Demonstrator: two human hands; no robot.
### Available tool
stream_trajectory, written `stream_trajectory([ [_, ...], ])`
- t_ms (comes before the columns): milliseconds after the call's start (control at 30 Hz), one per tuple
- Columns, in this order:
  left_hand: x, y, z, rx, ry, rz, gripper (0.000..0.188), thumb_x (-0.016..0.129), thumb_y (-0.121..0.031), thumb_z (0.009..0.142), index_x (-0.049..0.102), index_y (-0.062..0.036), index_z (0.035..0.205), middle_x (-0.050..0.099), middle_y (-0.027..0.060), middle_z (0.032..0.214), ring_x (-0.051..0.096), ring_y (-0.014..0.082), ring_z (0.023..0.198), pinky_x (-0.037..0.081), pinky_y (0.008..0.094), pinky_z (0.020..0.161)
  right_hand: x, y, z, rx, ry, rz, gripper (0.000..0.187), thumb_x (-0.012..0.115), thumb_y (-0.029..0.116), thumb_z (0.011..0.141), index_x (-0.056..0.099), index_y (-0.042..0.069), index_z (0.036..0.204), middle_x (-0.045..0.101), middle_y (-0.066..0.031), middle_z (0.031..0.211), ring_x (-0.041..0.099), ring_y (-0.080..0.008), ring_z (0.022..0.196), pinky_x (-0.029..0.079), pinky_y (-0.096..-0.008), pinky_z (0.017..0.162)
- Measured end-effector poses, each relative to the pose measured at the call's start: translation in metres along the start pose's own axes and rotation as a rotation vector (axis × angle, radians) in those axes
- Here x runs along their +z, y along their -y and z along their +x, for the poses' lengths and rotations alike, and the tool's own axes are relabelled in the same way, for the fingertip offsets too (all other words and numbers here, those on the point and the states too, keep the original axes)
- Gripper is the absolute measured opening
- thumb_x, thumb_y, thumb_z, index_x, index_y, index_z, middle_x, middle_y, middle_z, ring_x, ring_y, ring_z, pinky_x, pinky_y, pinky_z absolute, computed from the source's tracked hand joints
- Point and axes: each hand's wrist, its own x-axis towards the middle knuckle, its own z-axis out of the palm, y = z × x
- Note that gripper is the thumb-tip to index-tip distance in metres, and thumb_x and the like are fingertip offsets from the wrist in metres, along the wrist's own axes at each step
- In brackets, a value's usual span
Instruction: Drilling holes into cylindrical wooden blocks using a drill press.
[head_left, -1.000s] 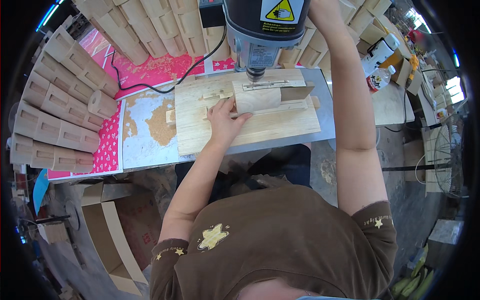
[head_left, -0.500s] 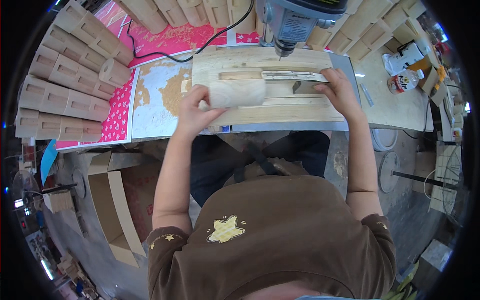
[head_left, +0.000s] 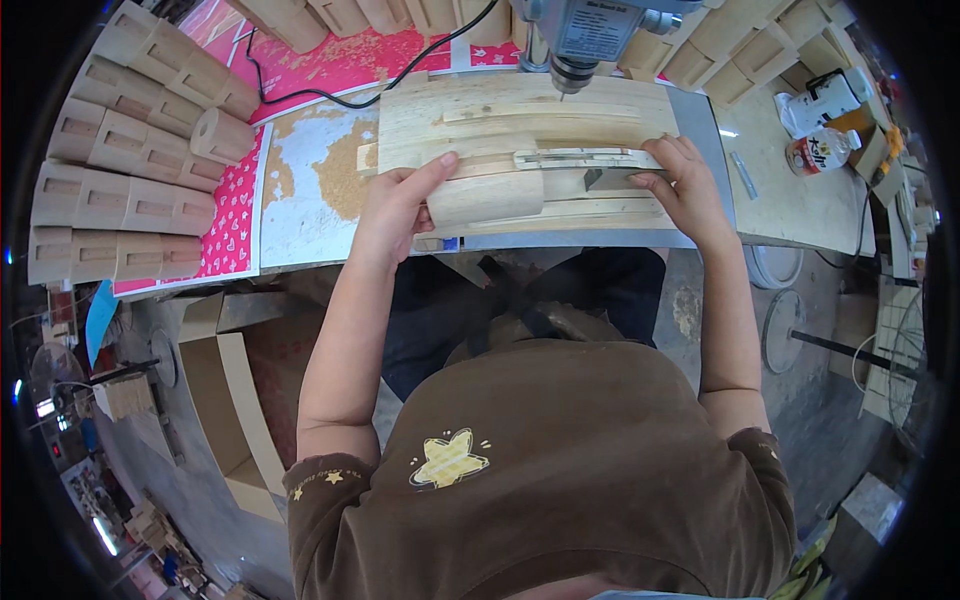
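Observation:
A pale wooden cylinder (head_left: 487, 197) lies on its side on the wooden board, its length running left to right. My left hand (head_left: 393, 208) grips its left end, thumb stretched along the top. My right hand (head_left: 692, 190) is closed on the right end of a narrow, pale, dark-marked strip (head_left: 595, 158). A small dark metal plate (head_left: 607, 179) sits just below the strip, close to my right fingertips. The strip's left end reaches the upper right edge of the cylinder; whether it enters a slot there I cannot tell.
A wooden board (head_left: 450, 97) with raised strips lies under a bench drill (head_left: 590, 40). Slotted wooden cylinders (head_left: 125, 205) are stacked at left and far back. A black cable (head_left: 400, 95) crosses the table. A bottle (head_left: 822, 150) and a blue-grey marker-like stick (head_left: 744, 175) are at right.
My left hand has turned the cylinder and shifted it slightly right, against the strip's left end. My left thumb has moved from below the cylinder to its top. The right hand keeps its grip.

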Motion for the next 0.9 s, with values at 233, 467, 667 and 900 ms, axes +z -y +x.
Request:
stream_trajectory([
  [233,0.05,0.012,0.01,0.268,0.07,-0.01,0.049,0.081,-0.028,0.07,0.057,0.0084,0.093,0.058,0.0072,0.077,0.054,0.01,0.066,0.046,0.0208,0.06,0.011,0.001,0.004,0.019,-0.117,-0.002,0.03,0.069,0.013,0.071,0.057,0.004,0.097,0.058,-0.0103,0.09,0.051,-0.0313,0.087,0.042,-0.0383,0.078],
  [467,0.06,0.044,0.023,0.941,-0.15,0.653,0.075,0.084,-0.022,0.054,0.053,0.0002,0.119,0.055,0.0107,0.098,0.052,0.0295,0.094,0.04,0.0409,0.087,0.018,-0.019,0.026,0.075,-0.199,-0.072,0.036,0.071,0.01,0.069,0.058,0.005,0.103,0.06,-0.0105,0.093,0.051,-0.0319,0.091,0.043,-0.0378,0.08],
  [667,0.038,0.055,0.051,1.032,-0.311,0.874,0.074,0.082,-0.027,0.053,0.055,-0.0052,0.118,0.053,0.0068,0.092,0.048,0.0256,0.094,0.031,0.0387,0.088,0.029,-0.008,0.041,0.036,-0.196,-0.056,0.038,0.071,0.009,0.072,0.057,0.005,0.107,0.06,-0.0114,0.102,0.051,-0.0316,0.1,0.042,-0.0371,0.087],
  [900,0.032,0.056,0.053,1.013,-0.262,0.864,0.068,0.08,-0.027,0.057,0.057,-0.0076,0.117,0.051,0.0039,0.082,0.047,0.0238,0.084,0.032,0.0374,0.08,-0.04,-0.005,0.075,-0.141,-0.743,0.349,0.043,0.065,0.006,0.082,0.049,0.001,0.122,0.058,-0.0093,0.111,0.056,-0.0183,0.101,0.043,-0.033,0.092],
])
